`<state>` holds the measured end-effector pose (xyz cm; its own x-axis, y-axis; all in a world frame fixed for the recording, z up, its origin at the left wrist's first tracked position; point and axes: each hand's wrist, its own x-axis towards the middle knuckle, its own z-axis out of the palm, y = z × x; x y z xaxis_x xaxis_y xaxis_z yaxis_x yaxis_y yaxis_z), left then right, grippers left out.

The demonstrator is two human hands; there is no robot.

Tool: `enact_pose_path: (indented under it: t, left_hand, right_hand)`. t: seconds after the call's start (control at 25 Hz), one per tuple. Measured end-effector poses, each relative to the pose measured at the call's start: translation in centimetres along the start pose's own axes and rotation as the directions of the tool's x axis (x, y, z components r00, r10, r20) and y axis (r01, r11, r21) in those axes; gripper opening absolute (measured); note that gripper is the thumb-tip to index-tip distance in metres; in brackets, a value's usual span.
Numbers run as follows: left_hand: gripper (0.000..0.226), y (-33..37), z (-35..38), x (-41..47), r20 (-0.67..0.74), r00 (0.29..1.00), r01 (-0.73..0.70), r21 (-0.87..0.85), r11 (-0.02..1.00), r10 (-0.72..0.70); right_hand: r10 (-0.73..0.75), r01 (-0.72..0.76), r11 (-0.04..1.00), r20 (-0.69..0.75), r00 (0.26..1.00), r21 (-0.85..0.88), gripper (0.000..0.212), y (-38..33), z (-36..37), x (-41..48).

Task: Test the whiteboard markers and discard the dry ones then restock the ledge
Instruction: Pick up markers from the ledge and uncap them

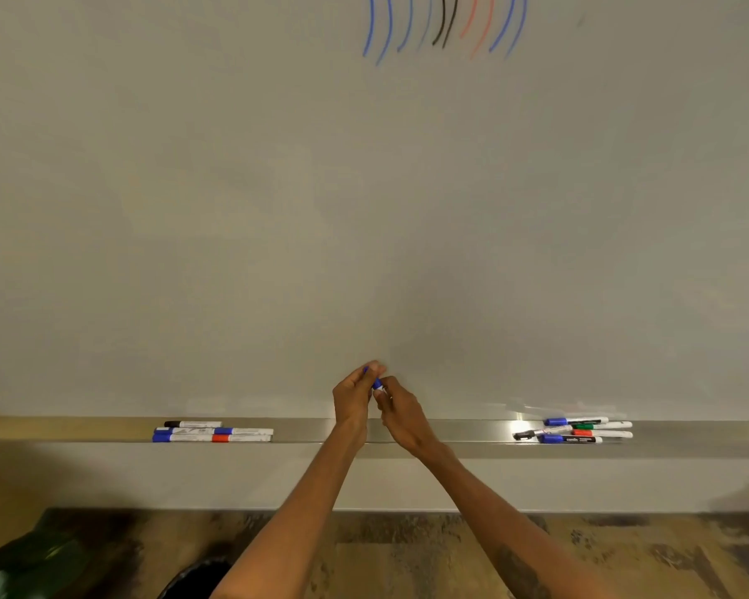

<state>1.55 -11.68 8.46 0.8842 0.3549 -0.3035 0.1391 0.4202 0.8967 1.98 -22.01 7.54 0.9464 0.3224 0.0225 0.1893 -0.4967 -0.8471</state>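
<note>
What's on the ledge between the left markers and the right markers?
Head view: bare ledge; only the left hand and right hand, holding a blue marker, cross before it.

We see a long metal ledge (pixel 472 431) running along the foot of the whiteboard (pixel 364 209). Toward its left end lies a tidy left group of markers (pixel 213 431), set lengthwise in close rows: a black-capped marker (pixel 193 424) nearest the board, and blue- and red-capped ones in front of it. Toward the right end lies a looser right pile (pixel 585 426) of markers overlapping at slight angles, with blue, green, red and black caps, and a dark-barrelled marker (pixel 570 439) at the ledge's front edge.
</note>
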Motion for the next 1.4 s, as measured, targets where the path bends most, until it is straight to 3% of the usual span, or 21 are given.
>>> enact_pose_path:
  t: [0.08,0.24,0.36,0.52,0.64,0.72,0.8,0.92,1.04,1.12,1.32,1.4]
  left_hand:
    - [0.024,0.4,-0.2,-0.1,0.015,1.0,0.007,-0.006,1.0,-0.007]
    - [0.016,1.7,0.4,-0.8,-0.028,1.0,-0.01,-0.038,0.999,0.009]
    - [0.014,3.3,1.2,-1.4,-0.047,0.998,-0.054,-0.069,0.996,0.051]
    - [0.019,7.3,1.6,-1.0,-0.048,0.977,-0.213,-0.171,0.962,0.208]
    - [0.024,11.3,2.3,-1.4,-0.027,0.914,-0.405,-0.118,0.907,0.405]
    - [0.022,13.7,3.2,-2.1,-0.027,0.851,-0.525,-0.064,0.848,0.525]
    - [0.021,16.4,4.5,-3.2,-0.014,0.763,-0.646,0.0,0.763,0.646]
    - [0.016,20.6,6.5,-4.3,0.041,0.583,-0.811,0.082,0.579,0.812]
    - [0.022,24.7,8.3,-4.3,0.077,0.398,-0.911,0.151,0.384,0.914]
    - [0.031,27.3,9.2,-3.8,0.089,0.317,-0.939,0.169,0.299,0.944]
    - [0.039,33.4,11.2,-3.2,0.103,0.151,-0.972,0.196,0.128,0.983]
    - [0.041,35.4,12.1,-3.1,0.096,0.1,-0.977,0.198,0.08,0.99]
  right_hand:
    - [-0.007,0.005,0.999,-0.047,0.999,-0.045,0.033,-0.9,0.3,-0.2]
    - [-0.045,-0.01,0.938,-0.15,0.988,-0.346,0.04,-2.6,0.0,-0.2]
    - [-0.06,-0.032,0.904,-0.202,0.977,-0.427,0.043,-4.1,-0.4,0.0]
    - [0.006,-0.147,0.909,-0.341,0.94,-0.39,0.046,-5.0,-1.0,-0.4]
    - [-0.068,0.012,0.992,-0.459,0.886,-0.124,0.034,-6.5,-2.4,0.3]
    - [-0.144,0.196,0.98,-0.533,0.834,0.042,0.02,-9.1,-4.5,1.4]
    - [-0.212,0.324,0.942,-0.601,0.77,0.083,0.026,-12.5,-7.4,2.5]
    - [-0.283,0.48,0.865,-0.648,0.707,0.146,0.042,-18.1,-11.8,3.3]
    - [-0.339,0.612,0.777,-0.721,0.604,0.148,0.025,-22.7,-16.0,3.1]
    - [-0.329,0.662,0.717,-0.733,0.595,0.216,0.02,-24.6,-18.2,3.2]
    - [-0.302,0.763,0.491,-0.74,0.602,0.42,0.03,-26.4,-22.7,3.6]
    - [-0.261,0.779,0.45,-0.77,0.582,0.436,0.032,-26.9,-23.8,3.7]
